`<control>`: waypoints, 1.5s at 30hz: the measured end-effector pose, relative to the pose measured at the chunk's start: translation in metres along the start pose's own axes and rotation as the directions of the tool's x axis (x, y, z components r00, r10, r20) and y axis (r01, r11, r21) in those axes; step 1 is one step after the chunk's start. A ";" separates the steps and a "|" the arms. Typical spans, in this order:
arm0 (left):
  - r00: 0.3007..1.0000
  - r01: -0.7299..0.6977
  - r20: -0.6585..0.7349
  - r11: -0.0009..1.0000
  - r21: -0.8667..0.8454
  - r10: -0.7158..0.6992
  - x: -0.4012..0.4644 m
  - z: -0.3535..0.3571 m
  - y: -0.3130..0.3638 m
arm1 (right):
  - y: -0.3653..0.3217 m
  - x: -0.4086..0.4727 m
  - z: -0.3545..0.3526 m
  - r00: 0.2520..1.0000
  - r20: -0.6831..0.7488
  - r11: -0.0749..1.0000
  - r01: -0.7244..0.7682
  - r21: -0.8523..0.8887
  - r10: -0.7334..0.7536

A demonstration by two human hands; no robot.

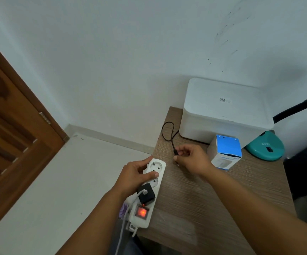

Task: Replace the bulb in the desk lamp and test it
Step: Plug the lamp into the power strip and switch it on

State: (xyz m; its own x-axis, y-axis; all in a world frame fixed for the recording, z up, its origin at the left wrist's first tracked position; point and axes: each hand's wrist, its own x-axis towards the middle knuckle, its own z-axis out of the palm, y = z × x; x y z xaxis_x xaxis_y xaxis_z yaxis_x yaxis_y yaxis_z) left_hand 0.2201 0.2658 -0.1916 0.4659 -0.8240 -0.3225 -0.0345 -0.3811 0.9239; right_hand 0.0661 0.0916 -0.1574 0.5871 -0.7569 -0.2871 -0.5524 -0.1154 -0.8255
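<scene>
Head view: the fingers (181,150) of the right hand (193,159), at centre frame, are pinched on the black plug end (175,152) of a thin cord (167,131), which loops up and back toward the white lidded box (224,111). The left hand (136,176), lower centre, is wrapped over the white power strip (153,183), thumb pressed across its face between two round sockets, the other fingers curled along its far edge. The strip lies at the left edge of the counter (213,199), partly overhanging; its rocker switch (141,212) glows orange, so it is judged live.

Risks from here: a fingertip could slide onto the plug's pins as it is pushed into a live socket; the thumb lies close to the open sockets; the smooth plastic strip could tip off the edge if the grip is loosened. A black charger (146,194) with a white cable already fills one socket, so the cords could tangle.

The counter is a matte, streaked wood-grain laminate. A blue-topped cardboard bulb box (226,153) stands at centre right, beside the glossy teal base of the desk lamp (265,147), whose black flexible neck rises to a shade cut off at the right edge. Whether a bulb is fitted cannot be told.
</scene>
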 end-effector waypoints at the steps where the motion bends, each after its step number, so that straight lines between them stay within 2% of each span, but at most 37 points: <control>1: 1.000 0.001 -0.001 1.000 -0.002 -0.001 0.000 0.000 0.000 | -0.005 -0.005 0.000 1.000 -0.009 0.999 0.025 0.021 -0.024; 11: 1.000 0.003 0.012 1.000 -0.008 -0.003 0.002 -0.002 -0.001 | -0.034 -0.034 0.011 0.948 0.051 0.946 0.317 -0.070 -0.314; 14: 0.999 -0.029 0.019 0.999 0.033 0.029 0.002 -0.002 0.001 | -0.033 -0.033 0.018 0.904 0.120 0.894 0.424 -0.146 -0.409; 18: 0.999 -0.046 0.019 0.998 0.037 0.046 0.002 -0.002 0.002 | -0.029 -0.030 0.024 0.859 0.229 0.830 0.505 -0.236 -0.457; 36: 0.996 -0.078 0.042 0.996 0.048 0.076 0.001 0.000 0.000 | -0.031 -0.022 0.032 0.820 0.359 0.735 0.564 -0.376 -0.445; 40: 0.998 -0.036 0.059 0.999 0.029 0.034 -0.001 -0.003 0.003 | -0.030 -0.020 0.034 0.818 0.350 0.726 0.570 -0.386 -0.456; 45: 0.997 -0.049 0.050 0.998 -0.030 0.050 -0.004 -0.001 0.004 | -0.026 -0.019 0.031 0.845 0.295 0.769 0.530 -0.357 -0.446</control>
State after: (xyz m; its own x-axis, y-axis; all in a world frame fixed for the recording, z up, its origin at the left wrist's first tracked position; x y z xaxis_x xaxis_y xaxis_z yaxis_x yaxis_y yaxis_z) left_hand 0.2192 0.2679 -0.1864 0.4187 -0.8620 -0.2857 -0.0310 -0.3280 0.9442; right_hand 0.0873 0.1289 -0.1451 0.9171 -0.3983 -0.0178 -0.3247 -0.7202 -0.6131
